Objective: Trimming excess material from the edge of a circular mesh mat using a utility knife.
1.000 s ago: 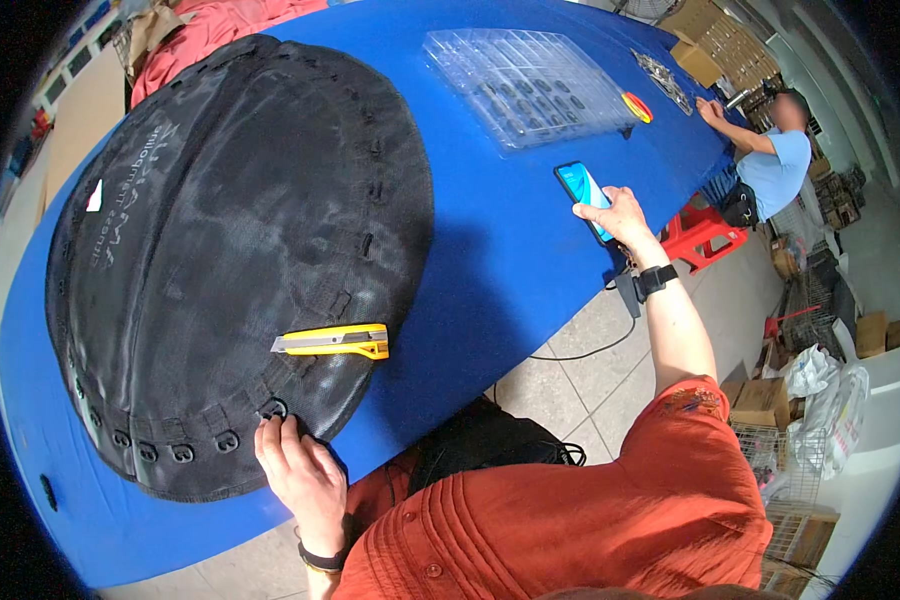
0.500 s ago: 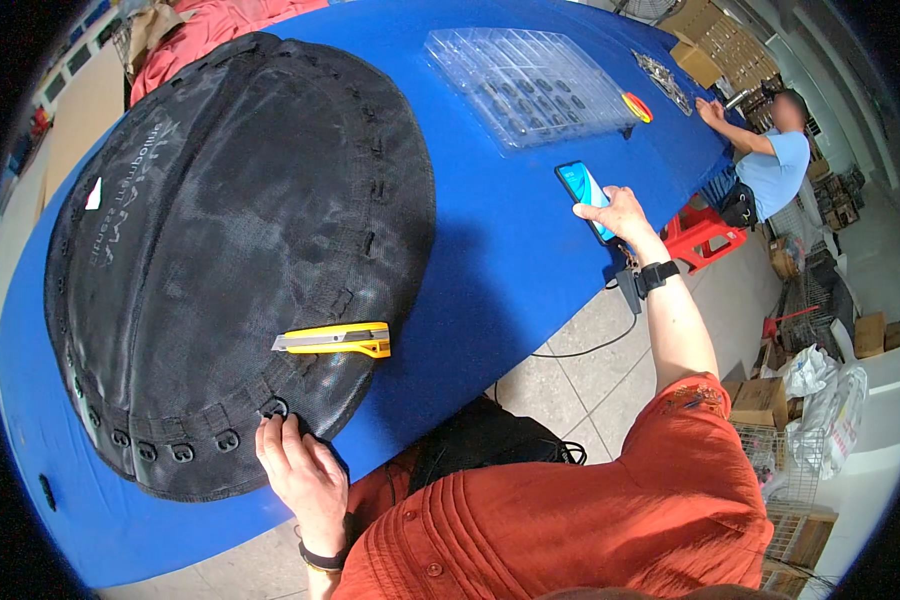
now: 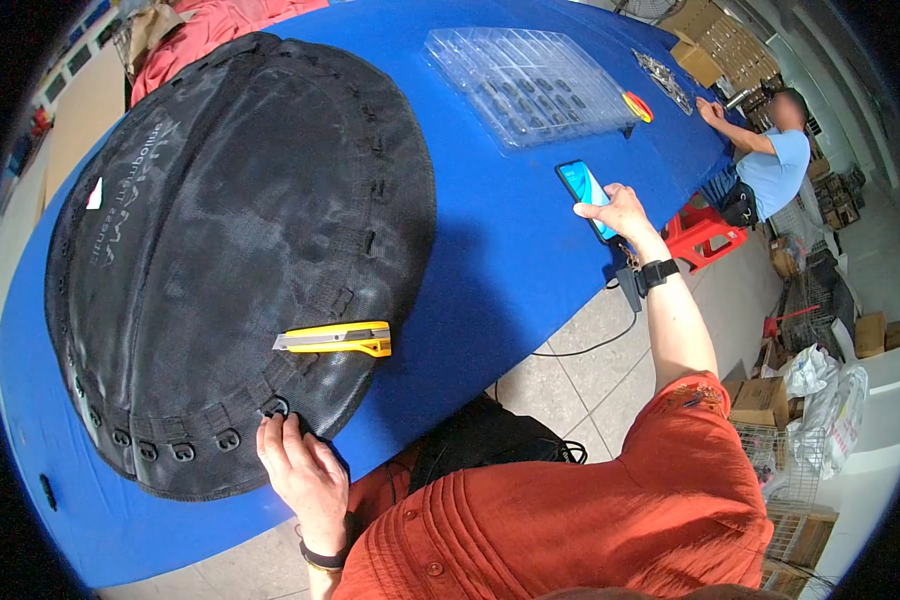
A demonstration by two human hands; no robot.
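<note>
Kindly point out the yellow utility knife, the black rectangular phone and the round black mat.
Yellow utility knife (image 3: 346, 337), head view: on its handle.
Black rectangular phone (image 3: 584, 187), head view: on its lit screen.
Round black mat (image 3: 250, 230), head view: its bare middle.

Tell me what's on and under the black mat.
On the black mat: a yellow utility knife, a small white tag, plus the left hand at the near edge. Blue tabletop surrounds it; anything directly beneath is covered.

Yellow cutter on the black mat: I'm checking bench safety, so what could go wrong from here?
The yellow cutter lies loose on the black mat, near the left hand; if its blade is out, which I can't tell, it might nick either. The phone, held by the right hand alone, might slip.
</note>
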